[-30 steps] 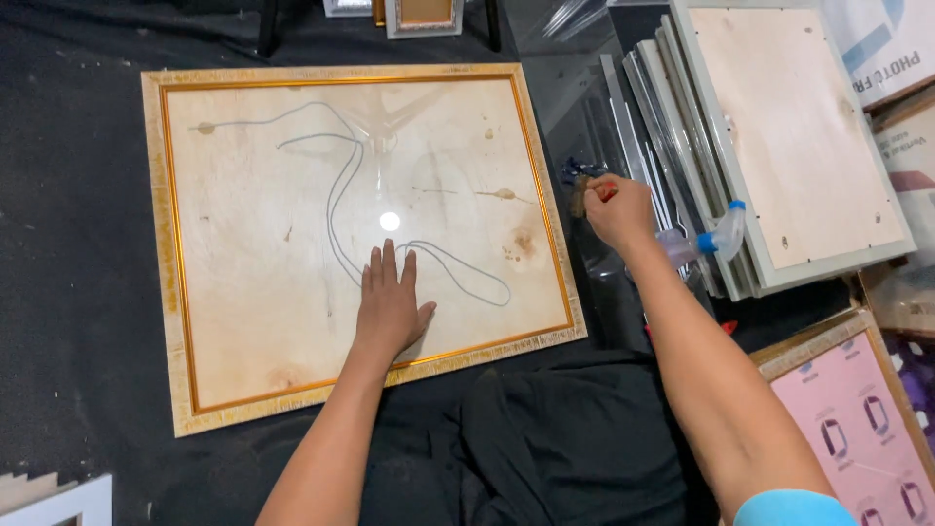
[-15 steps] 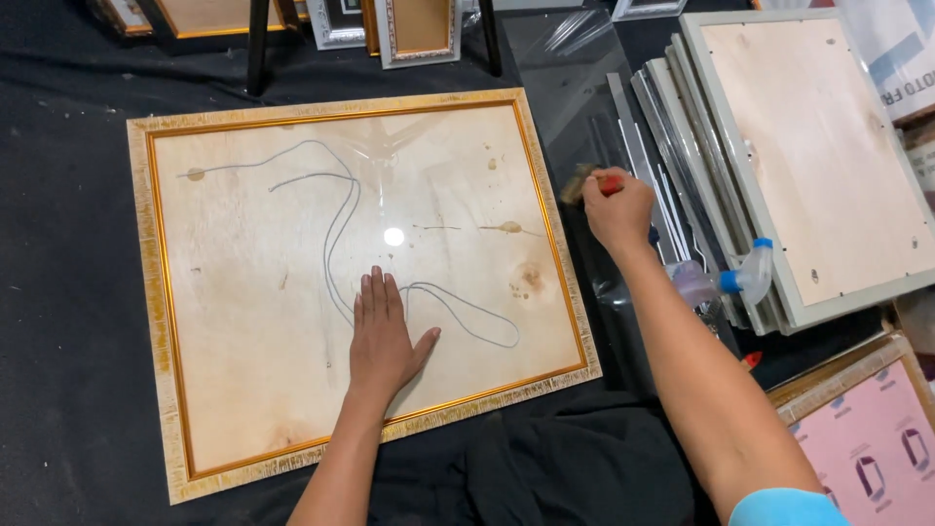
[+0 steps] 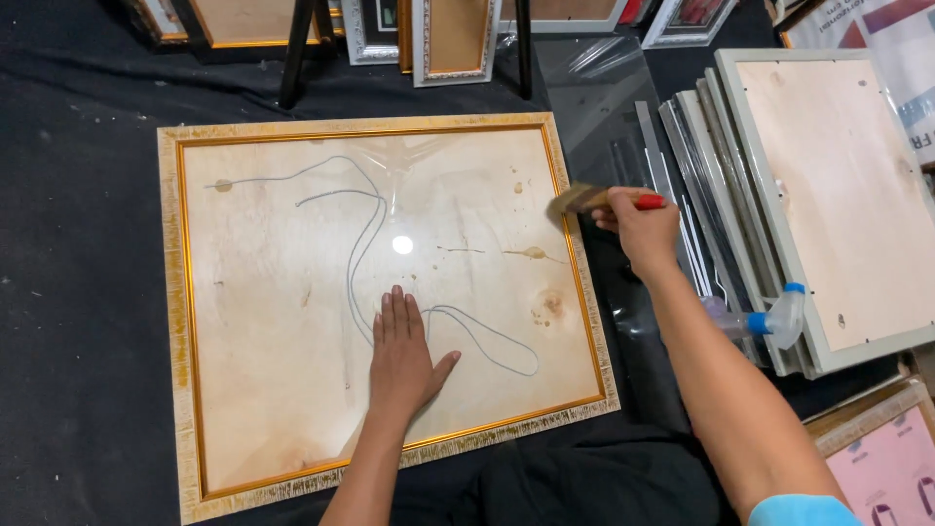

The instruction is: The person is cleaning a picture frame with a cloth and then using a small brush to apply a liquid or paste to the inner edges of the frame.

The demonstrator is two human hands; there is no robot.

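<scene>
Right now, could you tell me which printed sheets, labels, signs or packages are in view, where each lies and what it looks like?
Printed white sheet or package: top right corner, behind the stack of frames; red and blue print, cut off by the edge.
Pink printed card: bottom right corner, in a wooden frame; small dark rounded shapes on it.
Spray bottle: lying by the stack, clear with blue parts; no label that I can tell.
</scene>
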